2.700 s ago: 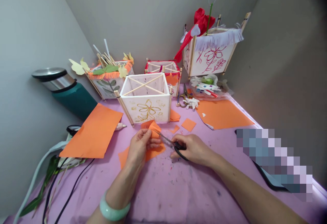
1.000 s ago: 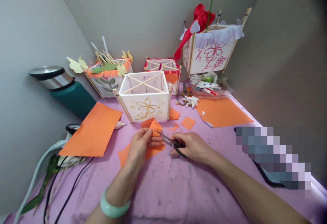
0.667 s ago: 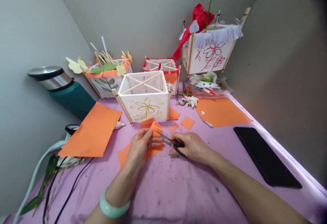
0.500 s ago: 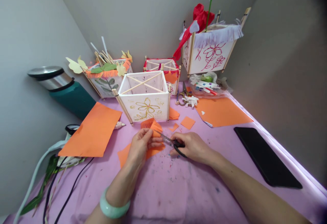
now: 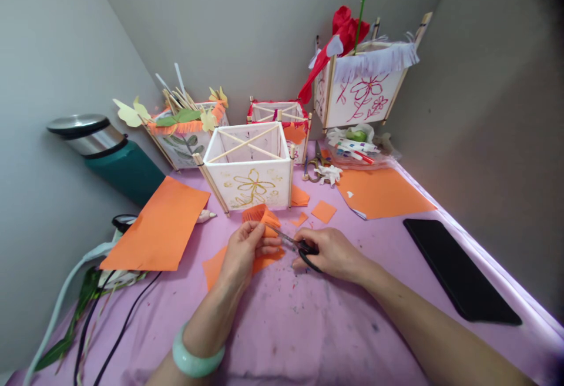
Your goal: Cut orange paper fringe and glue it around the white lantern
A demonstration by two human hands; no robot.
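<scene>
My left hand [image 5: 244,250] pinches a folded strip of orange paper [image 5: 262,218] whose upper edge is cut into a fringe. My right hand [image 5: 333,252] grips black-handled scissors [image 5: 296,243], and their blades point left into the strip. Both hands rest low over the purple tablecloth [image 5: 299,327]. Just behind the strip stands a white paper lantern [image 5: 249,168] with a yellow flower drawn on its front and a wooden stick frame. More of the orange paper [image 5: 214,267] lies flat under my left hand.
Three more decorated lanterns [image 5: 365,83] stand at the back. Orange sheets lie at the left [image 5: 158,227] and right [image 5: 381,193], small orange scraps [image 5: 324,211] between them. A black phone [image 5: 458,271] lies at the right edge. Markers and a second pair of scissors [image 5: 314,168] lie behind; cables hang at left.
The scissors have snipped a little further along the fringe and the strip has shifted slightly in my left fingers. Both hands stay in place.
</scene>
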